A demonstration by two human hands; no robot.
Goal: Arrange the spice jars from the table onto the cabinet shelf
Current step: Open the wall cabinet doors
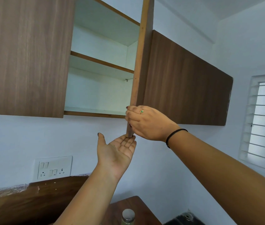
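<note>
The right hand (146, 122) grips the lower edge of the open cabinet door (138, 70), its fingers (132, 113) curled round the edge. The left hand (117, 150) lies palm up just beneath the door's bottom corner, its fingers loosely apart and touching it. A spice jar (128, 216) (silver lid, only its top visible) stands on the desk (117, 210) at the bottom centre of the frame, well apart from both hands. The shelf (99, 62) sits in the upper middle.

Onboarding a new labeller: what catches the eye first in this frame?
The open cabinet door, edge-on mid-frame, with both hands at its bottom corner: the right hand grips its edge, the left hand lies palm-up beneath it. To its left the white cabinet shelves show no jars, and a silver-lidded jar stands on the table at the bottom edge.
</note>
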